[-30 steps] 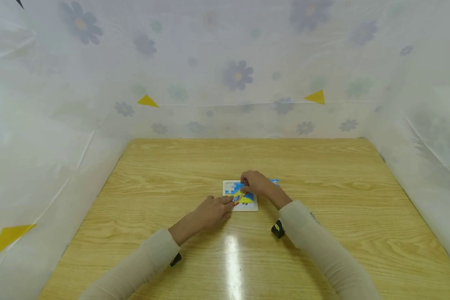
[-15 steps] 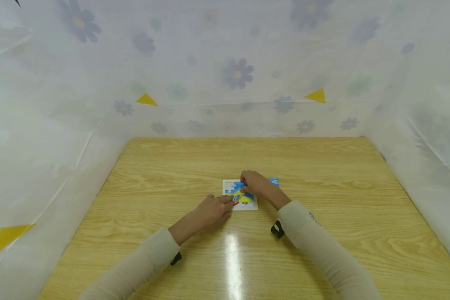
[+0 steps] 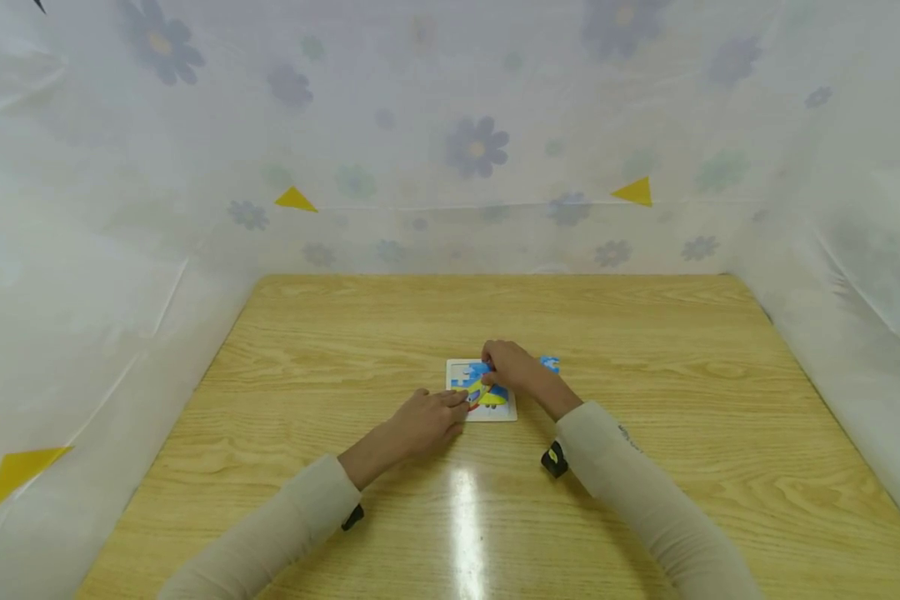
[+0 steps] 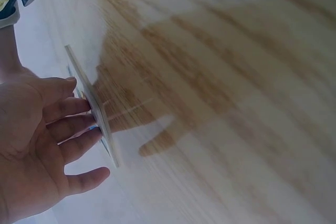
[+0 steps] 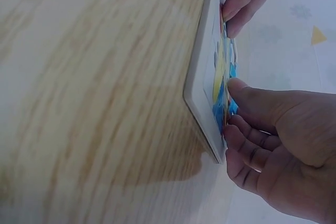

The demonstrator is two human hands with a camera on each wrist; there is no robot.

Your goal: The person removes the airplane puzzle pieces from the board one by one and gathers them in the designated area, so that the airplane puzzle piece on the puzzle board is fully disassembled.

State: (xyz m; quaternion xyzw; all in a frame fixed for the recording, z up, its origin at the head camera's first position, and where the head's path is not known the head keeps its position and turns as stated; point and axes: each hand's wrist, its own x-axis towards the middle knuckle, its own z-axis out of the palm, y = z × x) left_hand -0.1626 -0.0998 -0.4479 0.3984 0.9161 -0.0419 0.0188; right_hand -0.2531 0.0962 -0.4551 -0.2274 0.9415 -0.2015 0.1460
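Note:
A jigsaw puzzle (image 3: 500,412) in a white frame lies on the wooden table, its picture blue, yellow and red; an upper-left part shows pale tray with no coloured piece. From the left side my left hand (image 3: 423,421) reaches over it, extended fingertips resting on the picture; the left wrist view shows these fingers (image 4: 76,145) at the frame's edge. Over the upper right, my right hand (image 3: 513,367) is bent down with thumb and fingers close together. In the right wrist view, its thumb (image 5: 241,87) and fingers pinch a blue puzzle piece (image 5: 233,106) at the picture's surface.
Loose blue puzzle pieces (image 3: 550,363) lie on the table (image 3: 645,333), partly behind the right wrist. Pale flower-patterned sheeting (image 3: 390,150) encloses the back and sides, with yellow triangles (image 3: 633,192) on it. A black wrist device (image 3: 555,458) sits under the right sleeve.
The blue piece near the puzzle's top edge has shifted and tilted slightly under the right fingers. Both hands otherwise stay in almost the same place.

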